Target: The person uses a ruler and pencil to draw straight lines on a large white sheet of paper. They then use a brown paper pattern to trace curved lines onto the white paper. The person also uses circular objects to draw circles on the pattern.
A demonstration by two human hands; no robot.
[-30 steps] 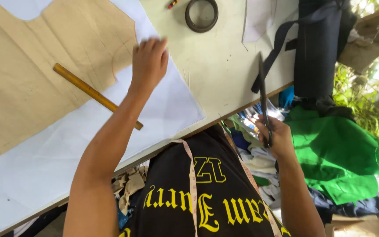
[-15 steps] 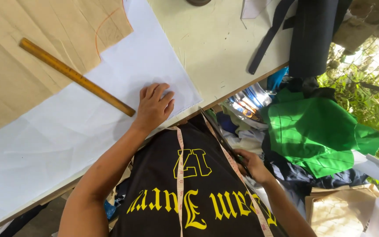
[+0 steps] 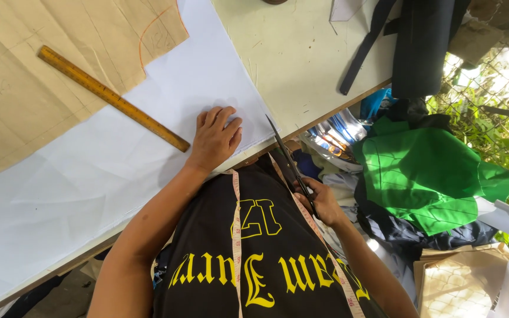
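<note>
Scissors [image 3: 287, 159], long and dark, stay clenched in the right hand [image 3: 324, 201]; left hand [image 3: 216, 138] lies flat on white fabric [image 3: 89, 182].

Left hand [image 3: 216, 136]: drew back from beyond the wooden ruler [image 3: 112, 97] to the near edge of the white fabric [image 3: 89, 176], and lay flat there. Right hand [image 3: 320, 201]: came up from below the tabletop [image 3: 301, 53] edge, and brought the scissors' [image 3: 290, 160] blades just beside the left hand's fingertips.
</note>
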